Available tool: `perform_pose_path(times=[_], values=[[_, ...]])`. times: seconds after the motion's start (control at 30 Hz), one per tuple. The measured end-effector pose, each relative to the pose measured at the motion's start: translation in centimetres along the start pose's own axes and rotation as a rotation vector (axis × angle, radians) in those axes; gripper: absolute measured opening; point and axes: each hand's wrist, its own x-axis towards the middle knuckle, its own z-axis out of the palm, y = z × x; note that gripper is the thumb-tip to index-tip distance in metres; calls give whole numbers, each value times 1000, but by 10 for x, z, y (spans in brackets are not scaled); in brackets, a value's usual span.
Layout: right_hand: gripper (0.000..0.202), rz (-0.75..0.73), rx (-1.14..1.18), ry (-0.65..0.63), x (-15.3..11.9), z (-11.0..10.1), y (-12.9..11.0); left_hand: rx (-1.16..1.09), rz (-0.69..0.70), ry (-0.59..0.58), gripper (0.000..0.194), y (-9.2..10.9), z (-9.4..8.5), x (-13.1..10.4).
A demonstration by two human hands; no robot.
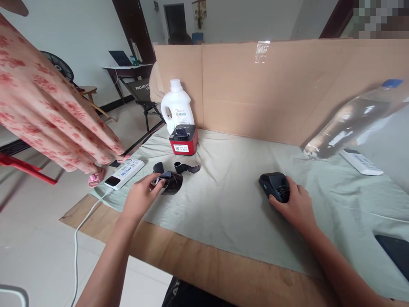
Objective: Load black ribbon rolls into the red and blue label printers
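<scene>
Left hand (pixel 145 190) pinches dark curled strip (pixel 173 184) at one end, left part of cloth (pixel 230 204): likely light, springy, edge-hold best. Right hand (pixel 298 202) clasps black device (pixel 274 184) by its side, right of centre: probably rigid, smooth; grip across both sides.

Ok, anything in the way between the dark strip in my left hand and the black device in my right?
Nothing visible stands between the dark strip in your left hand and the black device in your right hand, only cloth. The other curled piece lies beyond the strip, off that line.
</scene>
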Motion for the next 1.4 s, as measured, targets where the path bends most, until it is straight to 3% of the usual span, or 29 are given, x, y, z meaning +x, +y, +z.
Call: perform_pose_path(times=[0.1,0.23,0.47,0.63,0.8,0.87,0.93,1.0,1.07,1.27,1.4], values=[[80,-15,8,1,-1,0,1,156,-21,11,37,1,-9,1],[78,-30,8,17,-1,0,2,298,-29,-36,39,-2,-4,3],[78,-33,-3,-9,-1,-1,2,295,-26,-100,43,-13,16,0],[80,-28,-18,-32,-2,-3,3,289,-29,-30,53,-11,10,-3],[79,-29,-16,-44,-2,-4,3,131,-212,87,56,-33,0,35],[79,-22,-20,-46,-2,-5,2,77,-304,27,59,-49,2,60],[79,-15,-25,-49,-2,-5,1,22,-396,-122,64,-61,6,81],[80,-12,-29,-52,-2,-5,1,-6,-458,-256,65,-67,12,93],[80,-16,-30,-50,-2,-4,1,4,-490,-314,62,-67,17,98],[81,-25,-33,-31,-2,0,4,146,-487,-160,70,-51,28,97],[79,-21,-32,-15,-2,0,4,48,-455,-86,52,-42,28,94]])
